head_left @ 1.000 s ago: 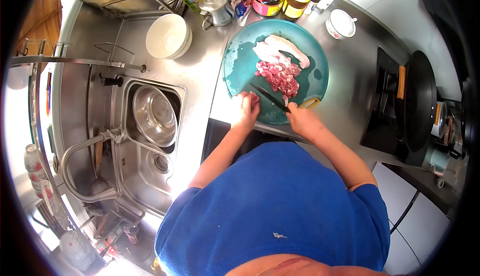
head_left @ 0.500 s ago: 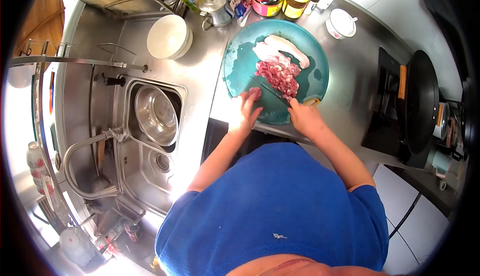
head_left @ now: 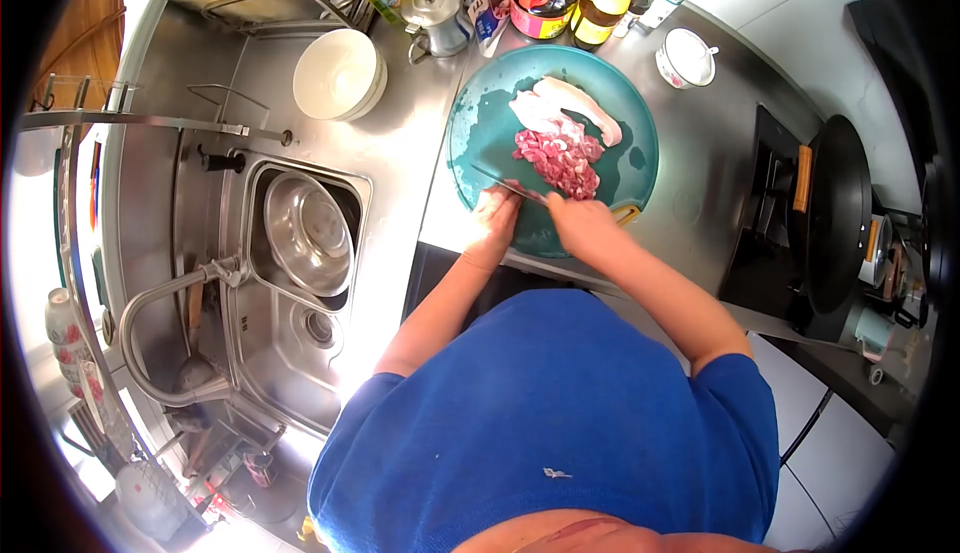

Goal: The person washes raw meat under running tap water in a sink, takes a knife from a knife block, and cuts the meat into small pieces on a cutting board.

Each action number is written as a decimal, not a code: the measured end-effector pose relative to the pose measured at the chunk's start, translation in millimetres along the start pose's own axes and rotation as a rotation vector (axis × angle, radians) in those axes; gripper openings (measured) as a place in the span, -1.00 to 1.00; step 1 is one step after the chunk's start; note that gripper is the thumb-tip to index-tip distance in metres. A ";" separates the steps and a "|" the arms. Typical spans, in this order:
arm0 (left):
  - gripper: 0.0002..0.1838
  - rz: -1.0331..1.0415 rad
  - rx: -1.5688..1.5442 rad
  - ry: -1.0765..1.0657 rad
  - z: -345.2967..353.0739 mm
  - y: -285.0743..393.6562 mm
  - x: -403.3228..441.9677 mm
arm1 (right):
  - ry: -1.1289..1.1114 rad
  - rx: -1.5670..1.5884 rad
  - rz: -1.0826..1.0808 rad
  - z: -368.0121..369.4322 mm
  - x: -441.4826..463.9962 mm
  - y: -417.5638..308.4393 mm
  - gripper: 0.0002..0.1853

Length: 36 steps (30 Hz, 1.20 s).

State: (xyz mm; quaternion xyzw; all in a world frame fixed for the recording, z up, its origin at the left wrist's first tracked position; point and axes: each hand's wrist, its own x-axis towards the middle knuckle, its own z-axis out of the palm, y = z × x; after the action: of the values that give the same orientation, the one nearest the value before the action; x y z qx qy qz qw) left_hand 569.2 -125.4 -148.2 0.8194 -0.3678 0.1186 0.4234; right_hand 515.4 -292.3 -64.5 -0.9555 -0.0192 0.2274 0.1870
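Note:
A round green cutting board (head_left: 480,133) lies on the steel counter. Cut pink meat (head_left: 565,163) is heaped at its middle, with a pale strip of meat (head_left: 585,113) above the heap. My right hand (head_left: 590,228) is closed around the handle of a knife (head_left: 508,185), whose blade points to the upper left. At the board's lower left edge, my left hand (head_left: 493,221) has its fingers closed on a small piece of meat, mostly hidden, right against the blade.
A white bowl (head_left: 340,75), a metal pot (head_left: 436,15) and several bottles stand along the back. Left is the sink (head_left: 290,353) holding a steel basin (head_left: 308,233). A small white cup (head_left: 686,59) stands right of the board; farther right, a black wok (head_left: 838,215) sits on the stove.
My right hand has moved left with the knife, bringing the blade over to my left hand. The fingers of my left hand, more spread half a second ago, have drawn together.

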 end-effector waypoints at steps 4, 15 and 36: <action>-0.77 -0.006 0.023 -0.008 -4.4 -7.2 1.8 | 0.109 -0.014 -0.102 12.0 40.8 -14.6 -0.82; -0.84 -0.009 -0.046 0.016 -9.4 -6.1 2.8 | -0.031 -0.016 0.062 -7.3 -33.6 18.5 -0.81; -0.79 -0.040 -0.025 -0.052 -12.5 -5.9 -2.8 | 0.078 0.023 -0.068 7.7 9.2 -9.5 -0.85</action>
State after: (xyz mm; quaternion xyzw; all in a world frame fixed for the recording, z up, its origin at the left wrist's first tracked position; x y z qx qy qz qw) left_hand 572.8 -112.1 -145.5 0.8239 -0.3640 0.0840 0.4262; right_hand 520.6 -279.7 -71.3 -0.9602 -0.0418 0.1836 0.2065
